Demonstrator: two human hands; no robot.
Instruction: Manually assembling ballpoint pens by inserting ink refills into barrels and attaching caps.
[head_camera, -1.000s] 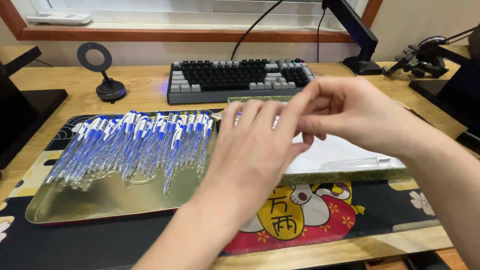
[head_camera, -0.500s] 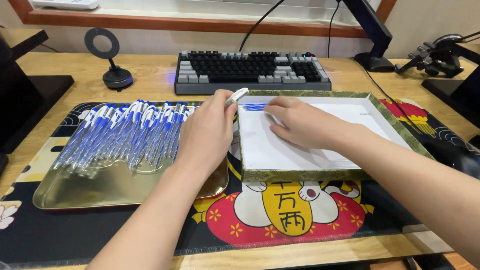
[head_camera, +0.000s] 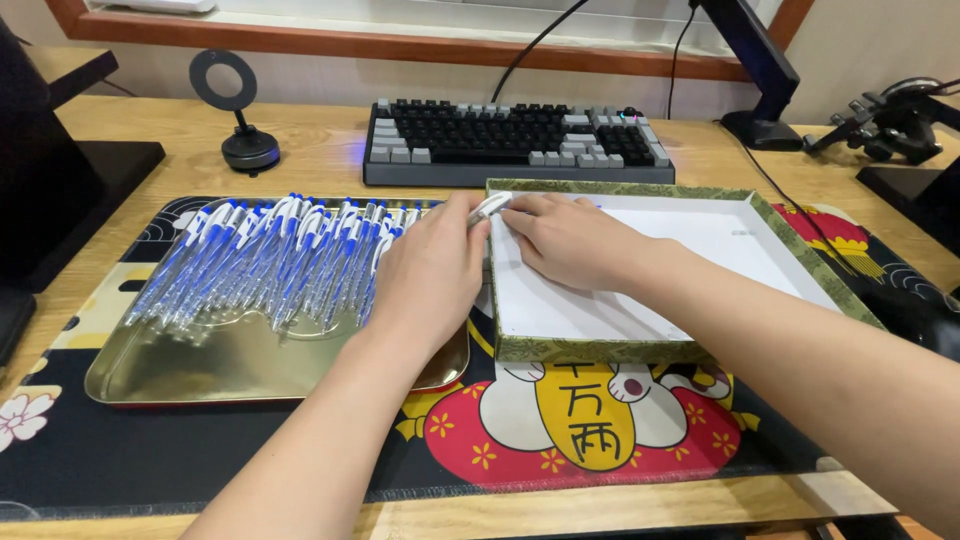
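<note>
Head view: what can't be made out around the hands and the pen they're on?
- Pen: only a pale end shows; the left hand and right hand cover the rest.
- Which fingers grip the pen: hidden under both hands.
- Gold tray: its right end lies under the left hand.
- White box: the floor beneath the right hand is covered.
- Right forearm: cut off by the frame's right edge.

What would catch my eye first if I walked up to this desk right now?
Probably the heap of blue-and-clear pens fanned across the gold tray on the left of the desk mat. Next, the two hands meeting at the near-left corner of the white-lined box: the left hand and right hand together pinch a single pen over its rim. Behind them sits a dark keyboard.
</note>
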